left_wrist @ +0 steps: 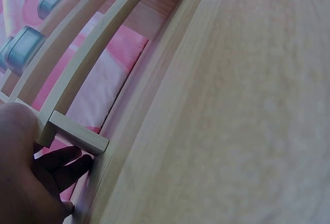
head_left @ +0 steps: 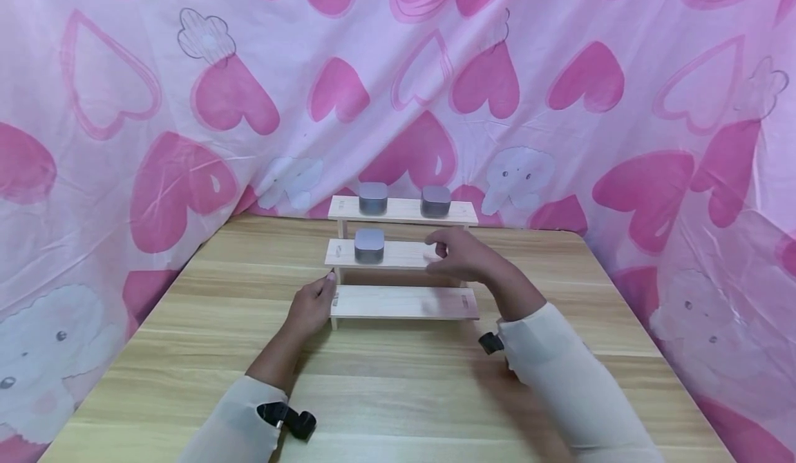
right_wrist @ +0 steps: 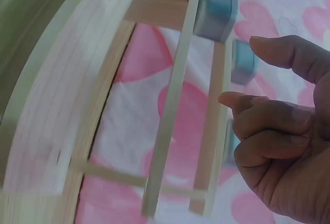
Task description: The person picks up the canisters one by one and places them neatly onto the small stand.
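A three-tier wooden display stand [head_left: 398, 302] rises in steps away from me. My left hand [head_left: 311, 305] grips its left end, the thumb at the edge of the lowest board and the fingers beside the end support [left_wrist: 77, 134]. Over the right part of the middle board hovers my right hand [head_left: 465, 256], thumb and forefinger apart with nothing between them, the other fingers loosely bent. One small grey rounded-square box [head_left: 370, 247] sits on the middle board, left of that hand. On the top board are two similar boxes, one on the left [head_left: 373, 200] and one on the right [head_left: 435, 202].
The stand is on a wood-grain table [head_left: 398, 394]. A pink heart-patterned cloth [head_left: 336, 145] hangs behind the table and down both sides. Each wrist carries a black camera mount, one on the left [head_left: 287, 418] and one on the right [head_left: 491, 343].
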Tool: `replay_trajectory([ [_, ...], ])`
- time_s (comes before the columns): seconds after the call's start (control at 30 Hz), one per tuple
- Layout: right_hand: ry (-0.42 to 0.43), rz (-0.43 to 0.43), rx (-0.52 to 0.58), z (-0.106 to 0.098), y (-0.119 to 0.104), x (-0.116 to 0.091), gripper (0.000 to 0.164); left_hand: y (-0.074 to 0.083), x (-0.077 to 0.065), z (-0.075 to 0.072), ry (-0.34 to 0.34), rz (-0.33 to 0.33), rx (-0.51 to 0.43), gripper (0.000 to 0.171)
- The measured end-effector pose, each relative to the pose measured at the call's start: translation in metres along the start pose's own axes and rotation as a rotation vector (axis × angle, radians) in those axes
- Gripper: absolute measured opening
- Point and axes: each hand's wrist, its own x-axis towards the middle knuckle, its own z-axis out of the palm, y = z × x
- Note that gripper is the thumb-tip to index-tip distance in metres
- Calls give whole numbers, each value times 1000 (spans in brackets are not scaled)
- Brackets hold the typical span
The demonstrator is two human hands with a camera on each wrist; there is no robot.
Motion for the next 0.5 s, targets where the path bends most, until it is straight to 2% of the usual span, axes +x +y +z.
replay_trajectory([
  [0.2, 36, 17, 8, -8, 21, -17, 50, 3, -1, 0, -3, 5, 5, 77],
  [0.5, 12, 62, 57, -5, 44, -35, 36, 0, 0, -1, -17, 5, 7, 78],
])
